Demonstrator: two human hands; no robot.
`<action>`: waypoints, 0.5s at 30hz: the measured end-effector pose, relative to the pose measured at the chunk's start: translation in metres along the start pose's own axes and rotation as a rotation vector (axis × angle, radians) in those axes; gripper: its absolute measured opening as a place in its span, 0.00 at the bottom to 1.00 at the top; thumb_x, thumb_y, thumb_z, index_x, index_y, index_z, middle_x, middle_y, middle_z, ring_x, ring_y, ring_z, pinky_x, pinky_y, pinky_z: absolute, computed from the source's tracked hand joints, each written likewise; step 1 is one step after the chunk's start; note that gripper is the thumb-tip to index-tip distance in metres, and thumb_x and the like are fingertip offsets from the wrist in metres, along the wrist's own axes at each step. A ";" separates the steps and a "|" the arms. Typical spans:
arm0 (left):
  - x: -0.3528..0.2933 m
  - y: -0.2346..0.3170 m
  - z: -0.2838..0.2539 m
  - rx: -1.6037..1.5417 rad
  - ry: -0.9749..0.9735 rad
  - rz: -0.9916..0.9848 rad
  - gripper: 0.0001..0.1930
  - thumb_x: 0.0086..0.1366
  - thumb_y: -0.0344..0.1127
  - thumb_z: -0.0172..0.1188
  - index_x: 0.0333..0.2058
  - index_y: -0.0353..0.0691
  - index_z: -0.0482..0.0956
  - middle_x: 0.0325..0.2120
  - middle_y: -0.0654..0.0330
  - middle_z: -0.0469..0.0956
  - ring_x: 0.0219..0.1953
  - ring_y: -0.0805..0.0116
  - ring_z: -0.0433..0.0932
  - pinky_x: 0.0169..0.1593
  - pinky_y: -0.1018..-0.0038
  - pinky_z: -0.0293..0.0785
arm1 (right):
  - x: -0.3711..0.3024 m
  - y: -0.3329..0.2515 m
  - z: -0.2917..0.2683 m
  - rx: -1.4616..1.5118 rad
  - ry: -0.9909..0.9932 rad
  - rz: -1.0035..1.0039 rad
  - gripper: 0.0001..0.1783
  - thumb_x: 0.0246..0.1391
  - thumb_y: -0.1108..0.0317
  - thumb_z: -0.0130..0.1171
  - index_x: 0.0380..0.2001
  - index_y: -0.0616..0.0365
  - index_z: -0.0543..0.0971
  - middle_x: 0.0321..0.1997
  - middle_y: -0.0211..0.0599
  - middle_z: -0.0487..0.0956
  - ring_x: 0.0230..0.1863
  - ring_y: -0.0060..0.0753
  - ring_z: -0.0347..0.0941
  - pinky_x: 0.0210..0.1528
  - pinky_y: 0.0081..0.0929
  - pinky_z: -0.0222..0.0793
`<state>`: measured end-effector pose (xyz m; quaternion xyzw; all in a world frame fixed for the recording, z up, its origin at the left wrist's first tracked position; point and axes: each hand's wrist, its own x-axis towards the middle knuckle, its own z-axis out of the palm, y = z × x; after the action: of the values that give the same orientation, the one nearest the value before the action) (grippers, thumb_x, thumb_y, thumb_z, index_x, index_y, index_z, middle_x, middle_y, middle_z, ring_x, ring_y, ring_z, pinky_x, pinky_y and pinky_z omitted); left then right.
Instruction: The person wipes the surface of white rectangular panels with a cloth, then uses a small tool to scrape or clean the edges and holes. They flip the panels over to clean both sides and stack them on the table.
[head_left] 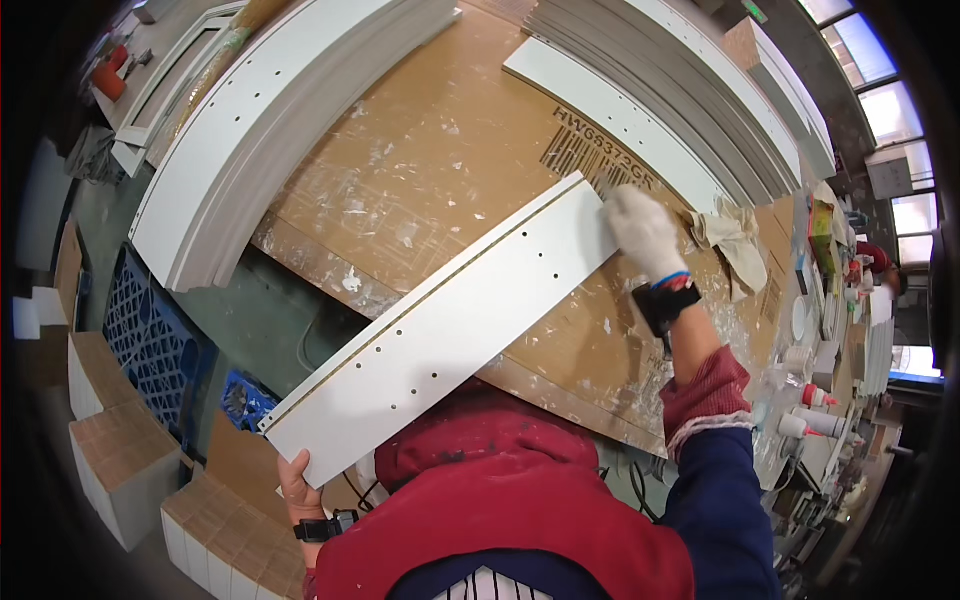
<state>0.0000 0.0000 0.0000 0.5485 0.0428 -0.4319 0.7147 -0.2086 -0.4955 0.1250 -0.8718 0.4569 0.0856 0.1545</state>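
Observation:
A long white panel (445, 325) with drilled holes and a brown groove along its far edge lies aslant, partly over the cardboard-covered table and partly out past its front edge. My bare left hand (297, 485) grips the panel's near-left corner, with the thumb showing at the edge. My right hand (645, 232), in a white glove, is at the panel's far-right end. Its fingers look curled closed; what they hold, if anything, is hidden. Beyond the right hand, a crumpled beige cloth (735, 245) lies on the cardboard (440, 130).
White panels stand stacked at the far left (225, 130) and far right (680, 60); a single panel (615, 110) lies before the right stack. A blue plastic pallet (150, 330) and boxes (125, 455) are at left. Bottles with red caps (800, 425) clutter the right side.

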 end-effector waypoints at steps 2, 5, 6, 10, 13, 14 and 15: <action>-0.003 0.007 -0.002 -0.062 0.011 -0.041 0.33 0.56 0.37 0.62 0.56 0.30 0.58 0.51 0.53 0.67 0.52 0.56 0.68 0.56 0.64 0.65 | -0.023 -0.020 0.022 -0.022 0.016 -0.178 0.14 0.55 0.63 0.47 0.44 0.50 0.72 0.28 0.43 0.75 0.30 0.41 0.76 0.30 0.39 0.72; 0.014 0.012 0.012 -0.080 0.075 0.009 0.26 0.63 0.36 0.53 0.56 0.31 0.58 0.51 0.52 0.67 0.52 0.58 0.69 0.55 0.63 0.68 | -0.053 -0.058 0.061 0.011 0.041 -0.564 0.06 0.49 0.65 0.50 0.30 0.54 0.72 0.24 0.40 0.72 0.29 0.39 0.75 0.27 0.37 0.70; 0.012 0.012 0.012 -0.078 0.075 -0.001 0.26 0.63 0.36 0.53 0.56 0.31 0.58 0.52 0.52 0.67 0.52 0.58 0.69 0.55 0.63 0.67 | -0.062 -0.068 0.067 0.026 -0.041 -0.590 0.06 0.49 0.65 0.51 0.29 0.54 0.71 0.25 0.39 0.73 0.29 0.40 0.75 0.27 0.37 0.70; 0.009 0.010 0.010 -0.074 0.080 -0.016 0.26 0.63 0.36 0.54 0.57 0.31 0.58 0.53 0.52 0.66 0.53 0.59 0.68 0.56 0.63 0.65 | -0.066 -0.049 0.071 0.093 -0.007 -0.468 0.04 0.49 0.69 0.50 0.28 0.57 0.70 0.24 0.40 0.74 0.26 0.45 0.74 0.26 0.38 0.71; 0.010 0.005 0.003 -0.058 0.090 -0.008 0.27 0.63 0.36 0.54 0.56 0.31 0.58 0.52 0.52 0.67 0.52 0.59 0.68 0.55 0.64 0.66 | -0.041 0.010 0.054 0.110 0.198 -0.191 0.09 0.56 0.62 0.47 0.30 0.56 0.71 0.26 0.46 0.74 0.29 0.51 0.74 0.31 0.41 0.70; 0.010 0.004 0.002 -0.050 0.095 -0.003 0.27 0.63 0.37 0.54 0.56 0.30 0.58 0.52 0.52 0.67 0.52 0.59 0.69 0.55 0.64 0.66 | -0.034 0.034 0.048 0.095 0.277 -0.109 0.09 0.56 0.61 0.47 0.30 0.55 0.71 0.27 0.47 0.75 0.30 0.51 0.73 0.31 0.42 0.69; 0.012 0.006 0.003 -0.040 0.092 -0.009 0.27 0.63 0.37 0.54 0.56 0.30 0.58 0.51 0.52 0.67 0.52 0.59 0.69 0.55 0.64 0.66 | -0.027 0.057 0.044 0.085 0.354 -0.026 0.10 0.55 0.60 0.48 0.31 0.55 0.71 0.29 0.48 0.75 0.31 0.52 0.73 0.32 0.42 0.69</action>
<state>0.0097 -0.0089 -0.0009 0.5533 0.0866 -0.4083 0.7209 -0.2712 -0.4897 0.0811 -0.8718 0.4687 -0.0905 0.1097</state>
